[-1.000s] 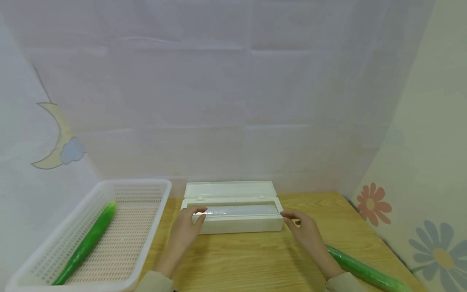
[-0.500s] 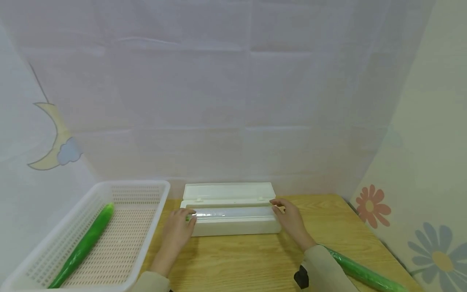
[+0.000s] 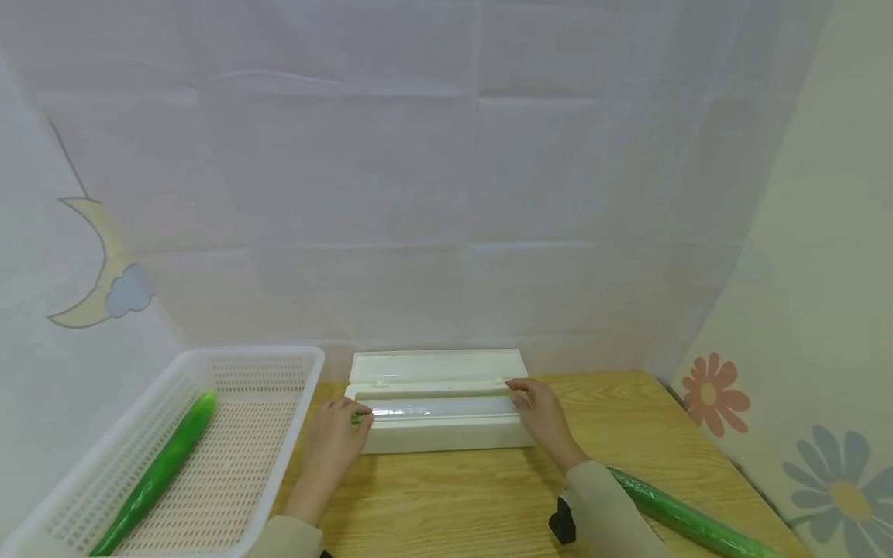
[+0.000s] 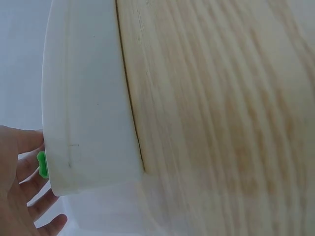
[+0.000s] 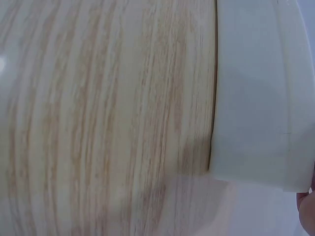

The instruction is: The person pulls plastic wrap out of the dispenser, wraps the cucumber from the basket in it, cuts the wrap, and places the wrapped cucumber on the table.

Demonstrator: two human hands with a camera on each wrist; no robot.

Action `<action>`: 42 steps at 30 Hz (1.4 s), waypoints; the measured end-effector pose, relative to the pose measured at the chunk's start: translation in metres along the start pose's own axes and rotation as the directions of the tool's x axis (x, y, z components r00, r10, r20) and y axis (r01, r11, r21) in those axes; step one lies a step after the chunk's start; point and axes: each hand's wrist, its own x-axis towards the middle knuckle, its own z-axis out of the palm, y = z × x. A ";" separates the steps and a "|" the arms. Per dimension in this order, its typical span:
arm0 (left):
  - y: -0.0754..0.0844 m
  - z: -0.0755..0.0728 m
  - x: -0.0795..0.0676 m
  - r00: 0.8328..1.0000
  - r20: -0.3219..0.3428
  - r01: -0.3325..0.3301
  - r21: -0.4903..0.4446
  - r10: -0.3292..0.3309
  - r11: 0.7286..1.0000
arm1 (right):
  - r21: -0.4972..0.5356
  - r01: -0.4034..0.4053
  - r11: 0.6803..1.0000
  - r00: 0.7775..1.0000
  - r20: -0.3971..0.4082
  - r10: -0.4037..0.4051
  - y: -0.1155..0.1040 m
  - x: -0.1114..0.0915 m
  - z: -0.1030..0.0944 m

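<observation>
A white cling film box (image 3: 446, 438) lies on the table with its lid (image 3: 439, 364) raised at the back. Inside is a shiny, clear roll of cling film (image 3: 443, 407). My left hand (image 3: 333, 434) is at the box's left end, thumb and forefinger tips close together by the film; a green tab (image 4: 43, 164) shows between its fingers. At the right end, my right hand (image 3: 544, 415) has its forefinger above the film and its thumb lower, slightly apart. Only fingertips (image 5: 307, 211) of it show in the right wrist view. Whether either hand pinches the film is hidden.
A white perforated basket (image 3: 286, 457) stands at left, holding a long green cucumber (image 3: 156, 473). Another cucumber (image 3: 687, 515), shiny as if wrapped, lies at the front right beside my right sleeve. A pale cloth wall (image 3: 446, 194) rises close behind the box.
My left hand has moved left along the box and my right hand has moved inward and slightly up. The green tab by my left fingers has come into view.
</observation>
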 end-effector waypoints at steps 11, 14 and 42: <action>0.003 -0.003 0.001 0.999 -0.036 -0.011 0.030 0.012 0.999 | -0.021 0.023 1.000 0.999 -0.031 -0.024 0.003 0.000 0.005; 0.003 -0.003 0.000 0.997 -0.064 -0.045 0.038 0.047 0.998 | -0.007 0.011 1.000 0.999 -0.050 -0.012 0.003 0.001 0.006; 0.007 0.001 0.011 0.996 -0.063 -0.053 0.085 0.059 0.995 | 0.125 -0.137 0.983 0.982 -0.114 0.151 -0.007 0.007 -0.006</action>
